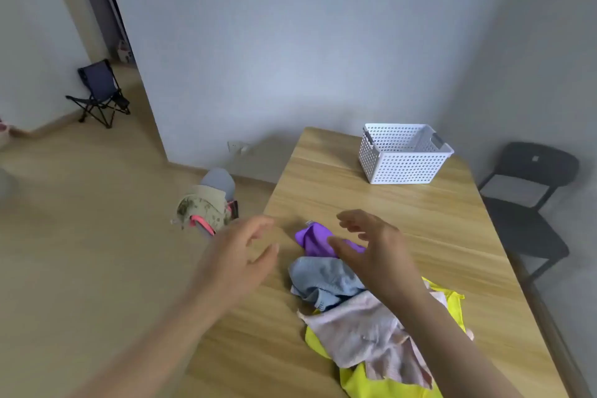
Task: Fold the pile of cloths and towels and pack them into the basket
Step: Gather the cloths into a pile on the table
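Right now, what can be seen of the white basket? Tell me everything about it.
The white basket is a rectangular tub of what looks like plastic, its walls perforated with rows of small round holes under a solid rim. Each short end has a grey handle opening. It stands upright and open-topped on the far right part of the wooden table. No cloth shows inside, though its floor is partly hidden. Only the table touches it.

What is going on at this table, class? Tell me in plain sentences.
A person's left hand and right hand, both open, reach toward the purple cloth at the far end of a crumpled pile on the table. Nothing is folded yet. The white basket stands apart, with no cloth showing inside.
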